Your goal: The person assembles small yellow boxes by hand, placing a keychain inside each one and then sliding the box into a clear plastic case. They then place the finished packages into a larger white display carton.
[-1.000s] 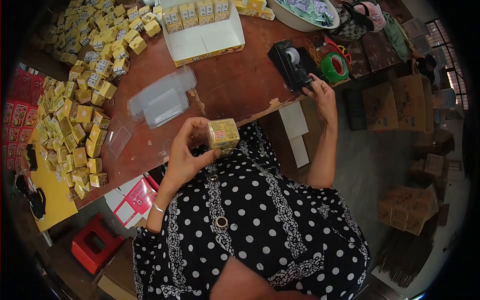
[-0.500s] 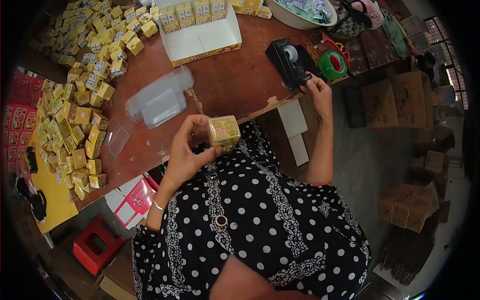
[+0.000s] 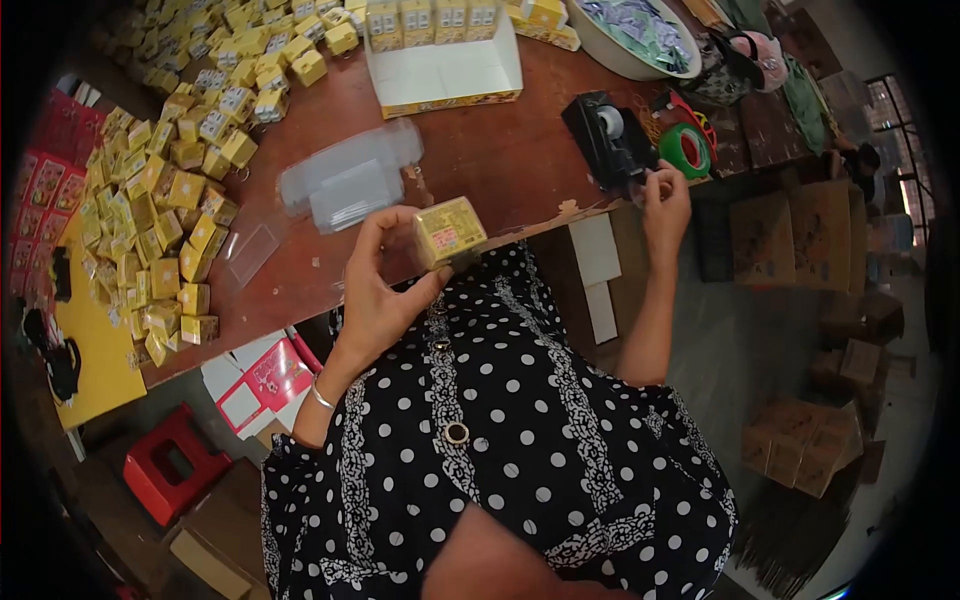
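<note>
Over the bench's [image 3: 490, 150] front edge, the left hand [image 3: 378, 285] grips a small yellow clear-wrapped box [image 3: 450, 232], while the right hand [image 3: 667, 205] pinches narrowly beside the black plastic tape dispenser [image 3: 600, 150] — seemingly tape-drawing, needing a clean tear and a steady box.

Open display carton [image 3: 447, 95] cut off at top edge; left palm hidden behind fingers [image 3: 427, 290] and box; print on small yellow box [image 3: 449, 231] too small to read.
</note>
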Demonstrator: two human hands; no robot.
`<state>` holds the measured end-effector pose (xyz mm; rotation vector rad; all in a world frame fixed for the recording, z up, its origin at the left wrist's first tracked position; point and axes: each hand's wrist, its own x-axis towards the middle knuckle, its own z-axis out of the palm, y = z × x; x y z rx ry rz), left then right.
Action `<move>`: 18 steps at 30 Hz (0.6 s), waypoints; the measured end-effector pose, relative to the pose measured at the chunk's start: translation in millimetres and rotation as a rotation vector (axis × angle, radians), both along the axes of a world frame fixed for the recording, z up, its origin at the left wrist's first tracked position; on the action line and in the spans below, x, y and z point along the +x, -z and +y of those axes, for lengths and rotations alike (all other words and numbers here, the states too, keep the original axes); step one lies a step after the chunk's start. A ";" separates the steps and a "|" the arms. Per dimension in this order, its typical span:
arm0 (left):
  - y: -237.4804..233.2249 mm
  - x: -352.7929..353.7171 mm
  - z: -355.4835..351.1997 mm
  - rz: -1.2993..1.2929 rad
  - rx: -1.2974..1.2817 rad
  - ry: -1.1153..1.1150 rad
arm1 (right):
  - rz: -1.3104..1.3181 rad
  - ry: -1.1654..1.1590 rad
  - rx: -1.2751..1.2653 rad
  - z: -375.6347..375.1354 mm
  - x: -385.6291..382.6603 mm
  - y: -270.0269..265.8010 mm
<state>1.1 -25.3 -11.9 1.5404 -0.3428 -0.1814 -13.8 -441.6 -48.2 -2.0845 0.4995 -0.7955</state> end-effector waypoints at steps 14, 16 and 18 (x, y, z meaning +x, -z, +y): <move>-12.1 0.4 -12.0 -0.157 0.014 -0.161 | 0.064 -0.875 0.653 209.4 -12.9 -80.5; -14.0 -0.4 -11.2 0.001 -0.068 -0.118 | 0.059 -0.941 0.672 207.3 -10.2 -73.8; -15.9 -0.2 -11.4 0.091 -0.116 -0.093 | 0.042 -0.940 0.671 208.1 -7.9 -71.3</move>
